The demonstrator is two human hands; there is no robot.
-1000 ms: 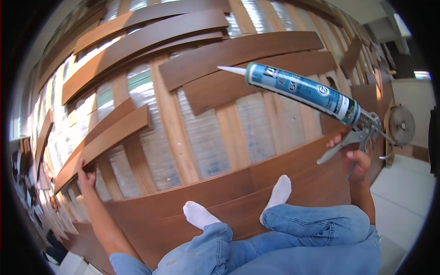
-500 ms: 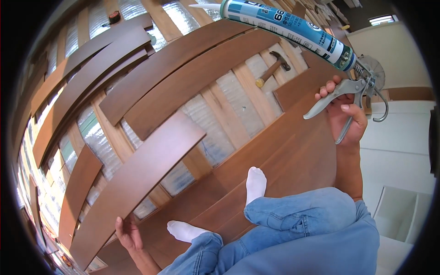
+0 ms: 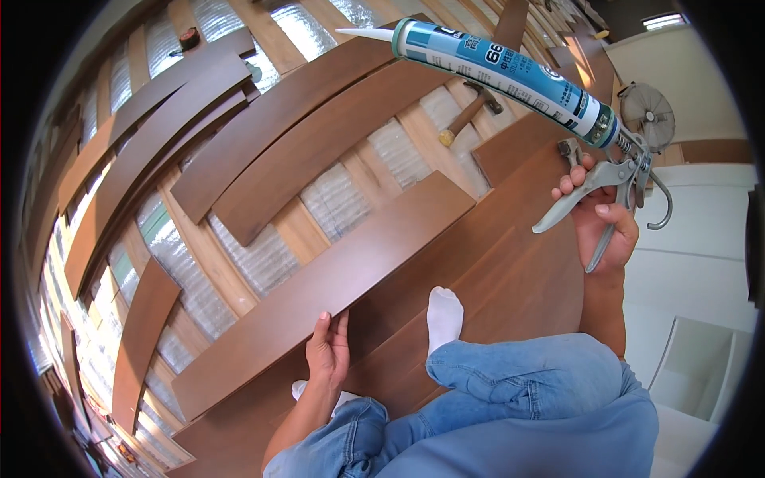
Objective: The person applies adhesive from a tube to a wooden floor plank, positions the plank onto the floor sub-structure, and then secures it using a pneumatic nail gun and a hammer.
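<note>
My left hand (image 3: 330, 350) grips the near long edge of a brown floorboard (image 3: 343, 275), thumb on top and fingers beneath. The board lies slantwise over the wooden battens, along the laid brown flooring (image 3: 494, 263). In my right hand (image 3: 607, 227) is a metal caulking gun (image 3: 586, 191), raised above the floor at the right. It carries a blue and white sealant cartridge (image 3: 502, 72), whose pale nozzle (image 3: 362, 33) points to the left. My fingers wrap the gun's handle and trigger; whether the trigger is squeezed I cannot tell.
A claw hammer (image 3: 472, 115) lies beyond the board, and another tool's metal head (image 3: 570, 149) shows beside my right hand. Loose floorboards (image 3: 271, 135) lie across battens (image 3: 199, 247) and silvery sheeting (image 3: 335, 199). A fan (image 3: 647, 115) stands at the far right, above a white cabinet (image 3: 701, 366).
My left hand has moved right with the floorboard, which now lies farther right, alongside the laid flooring. The caulking gun has shifted slightly down and right in the picture, still in my right hand.
</note>
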